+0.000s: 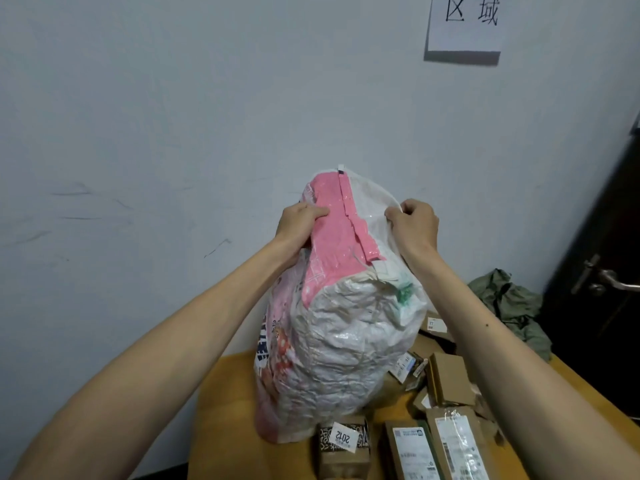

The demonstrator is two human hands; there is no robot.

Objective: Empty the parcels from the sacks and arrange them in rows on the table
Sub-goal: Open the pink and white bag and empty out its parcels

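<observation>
A yellow-brown counter (pixel 225 410) stands against a pale, scuffed wall (pixel 173 133). High on the right of the wall hangs one paper sign (pixel 464 22) with two printed characters. At the far right is a dark door (pixel 606 237) with a metal handle (pixel 613 282). A crumpled green cloth (pixel 509 299) lies at the back right of the counter, near the door.

One sack (pixel 346 323), white woven plastic with a pink panel and printed pattern, stands tall on the counter with its lower end resting on the surface. The person's left hand (pixel 301 223) and right hand (pixel 414 223) both grip its top end; the fingers of each are curled tight and pinch the fabric, one hand on the pink side and one on the white. The sack is opaque, so what it holds cannot be told.

At least six cardboard parcels (pixel 448 379) lie loose around the sack's base on the right. One tagged "2012" (pixel 343 445) touches the sack's lower edge. Two long labelled ones (pixel 412 452) lie side by side just to its right. Others are jumbled behind them, and one (pixel 434 323) is partly hidden by the sack.
</observation>
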